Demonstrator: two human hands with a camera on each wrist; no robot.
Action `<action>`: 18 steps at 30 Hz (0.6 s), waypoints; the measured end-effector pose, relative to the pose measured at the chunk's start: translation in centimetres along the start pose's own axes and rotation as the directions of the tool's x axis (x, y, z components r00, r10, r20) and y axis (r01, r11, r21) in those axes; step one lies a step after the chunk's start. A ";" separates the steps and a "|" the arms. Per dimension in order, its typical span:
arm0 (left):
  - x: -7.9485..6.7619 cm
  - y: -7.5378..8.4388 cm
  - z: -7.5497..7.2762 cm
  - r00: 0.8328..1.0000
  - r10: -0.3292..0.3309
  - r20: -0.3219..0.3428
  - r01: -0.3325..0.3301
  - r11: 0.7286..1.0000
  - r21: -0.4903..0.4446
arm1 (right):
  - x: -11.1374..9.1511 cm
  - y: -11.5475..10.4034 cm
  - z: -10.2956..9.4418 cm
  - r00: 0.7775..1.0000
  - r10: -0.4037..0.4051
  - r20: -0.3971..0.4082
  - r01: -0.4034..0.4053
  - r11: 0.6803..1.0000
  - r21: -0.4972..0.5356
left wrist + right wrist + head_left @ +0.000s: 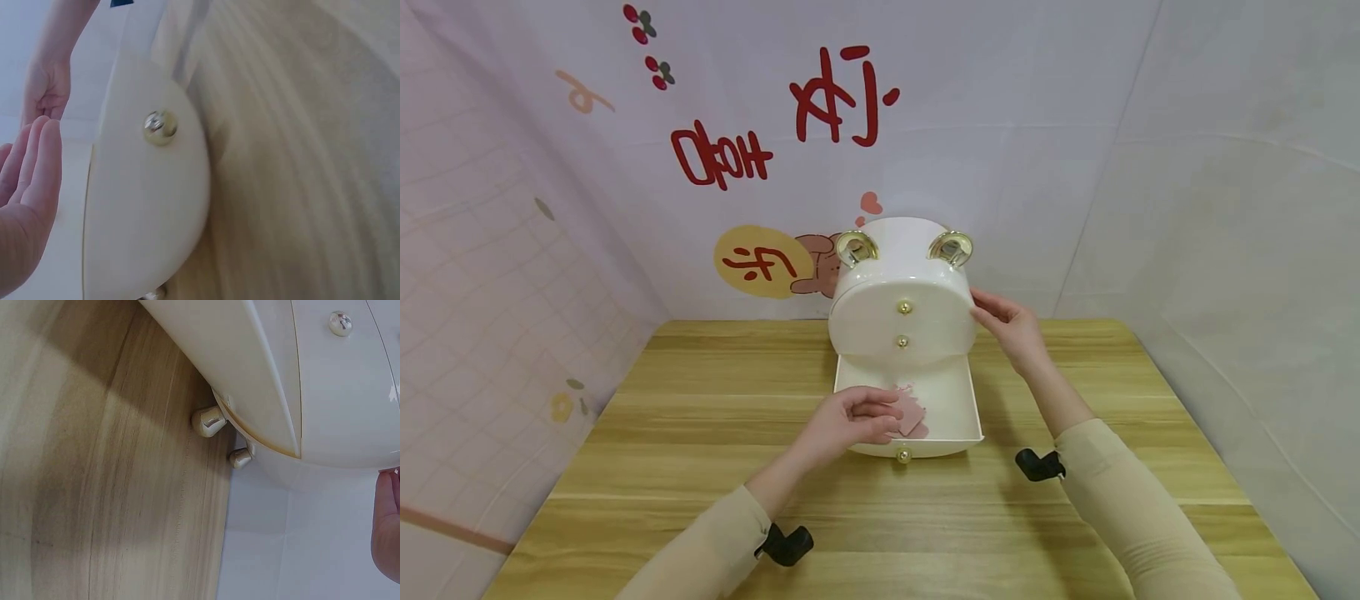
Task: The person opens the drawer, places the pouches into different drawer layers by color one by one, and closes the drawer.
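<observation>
A white storage box (898,321) with gold ear-shaped trims and round gold knobs stands at the back of the table. Its bottom drawer (951,404) is pulled out toward me. Over the drawer, my left hand (861,417) has its fingers beside small pink pieces (912,414), which look like paper or card. In the left wrist view, the fingers (47,162) look extended near the drawer front (144,200); the pink pieces are hidden there. My right hand (1011,329) touches the box's right side with its fingertips; part of it shows in the right wrist view.
The wood-grain table (715,417) extends around the box. Behind it hangs a pale cloth (1000,125) with red lettering and cartoon prints. Short gold feet (209,420) hold the box above the tabletop. A black device (786,546) is on each wrist.
</observation>
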State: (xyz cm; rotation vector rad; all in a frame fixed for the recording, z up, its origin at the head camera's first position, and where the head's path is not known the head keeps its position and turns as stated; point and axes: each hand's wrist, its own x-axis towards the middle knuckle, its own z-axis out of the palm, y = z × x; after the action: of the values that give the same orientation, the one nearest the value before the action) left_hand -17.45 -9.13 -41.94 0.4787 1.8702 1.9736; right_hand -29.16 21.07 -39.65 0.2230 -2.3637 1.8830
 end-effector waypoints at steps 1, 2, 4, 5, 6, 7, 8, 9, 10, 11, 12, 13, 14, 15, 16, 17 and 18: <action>-0.2 -0.2 0.1 1.000 -0.011 0.011 0.011 0.999 -0.043 | 0.0 0.0 0.0 1.000 0.001 0.000 -0.001 1.000 -0.004; -0.3 -0.4 0.3 1.000 -0.026 0.015 0.027 0.997 -0.079 | 0.0 0.0 0.0 1.000 0.001 -0.001 -0.001 1.000 -0.002; -0.6 -0.8 0.6 0.999 -0.050 0.017 0.051 0.989 -0.141 | 0.0 0.0 0.0 1.000 0.001 -0.002 -0.001 1.000 -0.001; -0.7 -1.0 0.7 0.998 -0.057 0.016 0.059 0.985 -0.163 | 0.0 -0.1 0.0 1.000 0.000 -0.003 0.000 1.000 0.002; -0.9 -1.2 0.9 0.998 -0.065 0.014 0.066 0.982 -0.176 | 0.0 -0.1 0.0 1.000 -0.001 -0.003 0.001 1.000 0.004; -1.0 -1.4 1.0 0.997 -0.070 0.014 0.071 0.980 -0.188 | 0.0 -0.1 0.0 1.000 -0.003 -0.003 0.003 1.000 0.003; -1.1 -1.5 1.1 0.997 -0.072 0.016 0.074 0.979 -0.192 | 0.0 -0.1 0.0 1.000 -0.004 -0.004 0.004 1.000 0.007; -1.2 -1.7 1.2 0.997 -0.070 0.022 0.073 0.979 -0.190 | 0.0 -0.1 0.0 1.000 -0.007 -0.004 0.007 1.000 0.006; -1.3 -1.9 1.3 0.997 -0.069 0.031 0.074 0.980 -0.183 | -0.1 -0.1 0.0 1.000 -0.009 -0.003 0.009 1.000 0.006; -1.4 -2.1 1.4 0.997 -0.067 0.040 0.073 0.982 -0.176 | -0.1 -0.1 0.0 1.000 -0.011 -0.003 0.011 1.000 0.006; -1.5 -2.3 1.5 0.996 -0.070 0.052 0.078 0.982 -0.169 | -0.1 -0.1 0.0 1.000 -0.013 -0.002 0.013 1.000 0.006; -1.6 -2.6 1.6 0.995 -0.077 0.063 0.086 0.982 -0.167 | -0.1 -0.1 0.0 1.000 -0.014 -0.002 0.014 1.000 0.005; -1.7 -2.8 1.7 0.994 -0.085 0.071 0.096 0.982 -0.164 | -0.1 -0.1 0.0 1.000 -0.015 -0.001 0.015 1.000 0.006; -1.7 -3.0 1.8 0.993 -0.095 0.076 0.106 0.981 -0.161 | -0.1 -0.1 0.0 1.000 -0.015 -0.001 0.015 1.000 0.006; -1.8 -3.3 1.9 0.991 -0.107 0.080 0.119 0.980 -0.160 | -0.1 -0.1 0.0 1.000 -0.015 -0.001 0.015 1.000 0.007; -1.8 -3.5 2.0 0.989 -0.119 0.084 0.132 0.977 -0.166 | -0.1 0.0 0.0 1.000 -0.014 0.001 0.014 1.000 0.008; -1.9 -3.8 2.1 0.987 -0.132 0.089 0.146 0.974 -0.174 | -0.1 0.0 0.0 1.000 -0.011 0.001 0.011 1.000 0.009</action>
State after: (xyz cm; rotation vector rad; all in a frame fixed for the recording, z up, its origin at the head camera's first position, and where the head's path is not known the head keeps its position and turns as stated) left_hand -14.64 -8.09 -45.55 0.3545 1.6144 1.9787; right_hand -29.05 21.08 -39.65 0.2381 -2.3507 1.8889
